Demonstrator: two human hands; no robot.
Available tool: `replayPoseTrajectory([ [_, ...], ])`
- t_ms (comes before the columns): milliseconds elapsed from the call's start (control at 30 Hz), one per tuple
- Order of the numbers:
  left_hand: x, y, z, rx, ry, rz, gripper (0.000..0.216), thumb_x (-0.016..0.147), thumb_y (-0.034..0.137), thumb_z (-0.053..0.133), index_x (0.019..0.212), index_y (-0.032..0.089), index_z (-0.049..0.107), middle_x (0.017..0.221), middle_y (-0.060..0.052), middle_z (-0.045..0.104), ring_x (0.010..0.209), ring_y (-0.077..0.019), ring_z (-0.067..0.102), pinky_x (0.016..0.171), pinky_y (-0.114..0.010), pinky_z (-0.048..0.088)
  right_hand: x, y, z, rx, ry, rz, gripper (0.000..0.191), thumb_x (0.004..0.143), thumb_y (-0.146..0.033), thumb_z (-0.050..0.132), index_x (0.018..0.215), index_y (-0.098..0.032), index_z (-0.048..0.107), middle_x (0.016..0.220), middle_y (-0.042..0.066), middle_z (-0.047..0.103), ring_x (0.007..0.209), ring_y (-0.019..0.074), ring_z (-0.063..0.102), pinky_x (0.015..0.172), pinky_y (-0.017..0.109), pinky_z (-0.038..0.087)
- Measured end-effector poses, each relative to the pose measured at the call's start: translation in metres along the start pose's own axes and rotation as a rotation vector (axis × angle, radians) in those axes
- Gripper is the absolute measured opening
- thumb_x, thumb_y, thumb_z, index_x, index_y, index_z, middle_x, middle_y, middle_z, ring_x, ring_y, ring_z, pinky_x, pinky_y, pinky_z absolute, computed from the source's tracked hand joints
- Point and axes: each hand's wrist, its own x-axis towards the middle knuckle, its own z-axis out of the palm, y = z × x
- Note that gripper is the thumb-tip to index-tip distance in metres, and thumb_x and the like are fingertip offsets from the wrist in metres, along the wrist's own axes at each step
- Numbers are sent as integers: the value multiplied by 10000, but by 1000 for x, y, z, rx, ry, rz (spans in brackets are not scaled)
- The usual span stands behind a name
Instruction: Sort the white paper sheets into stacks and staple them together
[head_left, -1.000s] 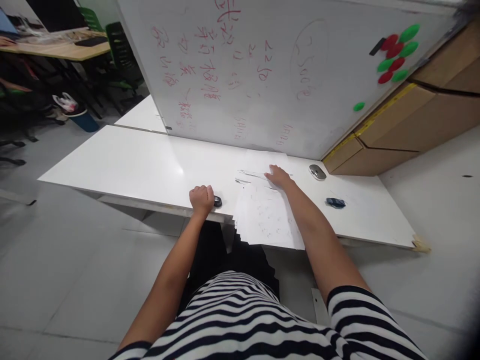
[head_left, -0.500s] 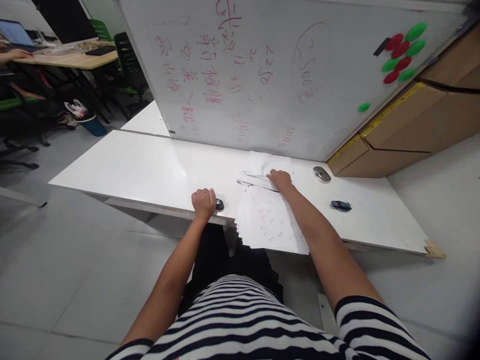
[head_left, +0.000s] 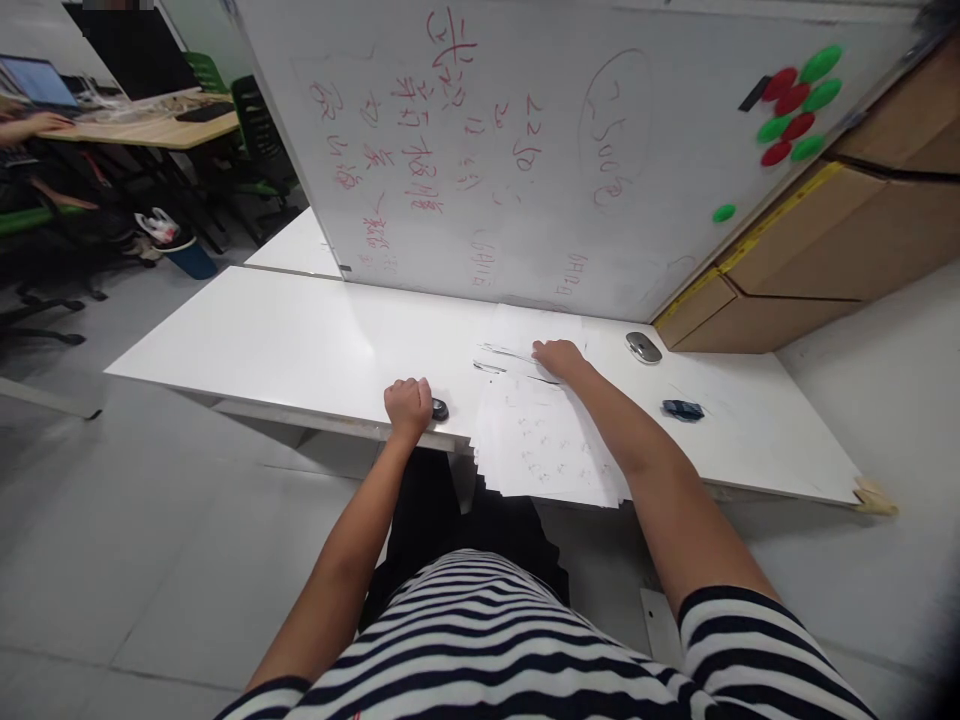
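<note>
On table point(head_left: 285, 330), right hand point(head_left: 559, 358) presses papers point(head_left: 540, 440) (loose stack).

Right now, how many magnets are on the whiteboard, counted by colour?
Green magnets: 5
Red magnets: 3
Black magnet strip: 1
Total: 9

Papers point(head_left: 540, 440) lay on the surface point(head_left: 300, 340), overhanging its near edge. Left hand point(head_left: 407, 404) sat at near edge, small round object point(head_left: 439, 408) just right of it. Right hand point(head_left: 559, 357) rested on papers' far end. Mouse point(head_left: 643, 347) and clip point(head_left: 682, 409) lay further right. Whiteboard point(head_left: 525, 150) stood behind.
</note>
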Motion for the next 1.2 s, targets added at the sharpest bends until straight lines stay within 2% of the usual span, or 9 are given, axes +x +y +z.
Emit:
replayPoseTrajectory([
  [267,-1,-2,3,9,0,9,416,958,274,328,604,194,533,645,-79,584,729,-221,515,691,-361,239,0,-1,2,-54,-6,-41,373,995,-275,324,1258,-90,513,1138,249,647,1009,292,651,787,363,448],
  [500,-1,-1,2,3,-14,2,423,959,265,321,594,197,522,637,-72,575,727,-216,511,698,-361,245,3,-2,4,-68,-14,-38,372,988,-259,301,1204,-79,544,1103,244,661,991,299,651,786,377,452],
  [800,-1,-1,1,-28,-41,-27,406,946,259,338,596,194,533,670,-93,592,762,-227,524,719,-370,256,0,-6,0,-81,-31,-31,346,902,-80,386,1224,-75,513,1091,238,666,999,280,647,801,359,446],
  [1067,-2,-1,3,-25,-36,-29,412,952,276,324,603,198,529,656,-90,582,760,-230,526,729,-374,269,-6,-8,-3,-18,3,21,357,885,-46,411,1229,-73,503,1085,234,672,1025,281,648,813,344,437],
  [1200,0,-1,5,-41,-14,-66,418,954,279,317,613,195,545,657,-94,584,766,-236,529,746,-381,282,-10,-7,-12,45,50,80,359,902,-59,396,1244,-77,504,1050,220,687,988,283,661,792,337,441],
])
